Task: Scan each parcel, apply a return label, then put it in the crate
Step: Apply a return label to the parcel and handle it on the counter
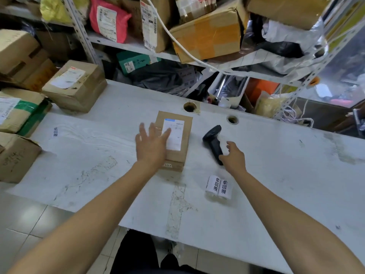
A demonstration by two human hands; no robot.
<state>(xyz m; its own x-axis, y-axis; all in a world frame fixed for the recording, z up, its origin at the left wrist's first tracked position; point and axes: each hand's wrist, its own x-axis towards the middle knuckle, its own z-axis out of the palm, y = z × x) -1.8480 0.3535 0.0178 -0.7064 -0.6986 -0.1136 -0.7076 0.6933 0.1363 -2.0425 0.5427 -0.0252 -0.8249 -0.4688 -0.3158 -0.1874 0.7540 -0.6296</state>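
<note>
A small brown cardboard parcel (182,133) with a white shipping label lies on the white table (276,165) at its middle. My left hand (151,145) lies with straight, spread fingers over the parcel's left side. Right of the parcel a black handheld scanner (213,140) lies on the table. My right hand (234,158) hovers at the scanner's handle with fingers loosely curled; whether it grips the handle I cannot tell. A roll of white return labels (218,187) with black characters sits nearer me, right of centre.
Several cardboard boxes (76,86) stand at the table's left end. One loose return label (55,132) lies on the left of the table. Metal shelving (138,46) crammed with parcels stands behind the table. Two cable holes (189,107) pierce the far edge.
</note>
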